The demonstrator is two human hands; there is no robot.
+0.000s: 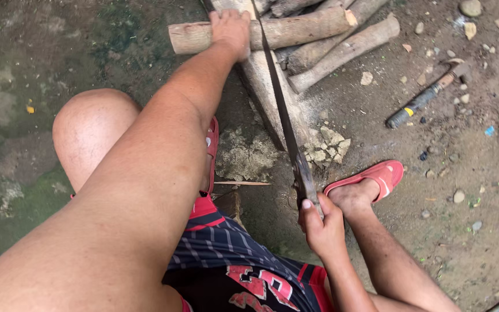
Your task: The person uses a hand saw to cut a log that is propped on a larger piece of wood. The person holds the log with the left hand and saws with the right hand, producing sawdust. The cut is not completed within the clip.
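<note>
My left hand (231, 32) presses down on a pale round log (295, 29) that lies across other logs at the top of the view. My right hand (319, 222) grips the handle of a long dark saw blade (281, 110). The blade runs from my hand up to the log and meets it just right of my left hand. Sawdust (246, 156) lies on the ground under the blade.
More logs (342, 52) are piled at the top right. A hammer-like tool with a dark handle (423, 98) lies on the dirt at the right. My feet wear red sandals (376, 176). Small stones are scattered around.
</note>
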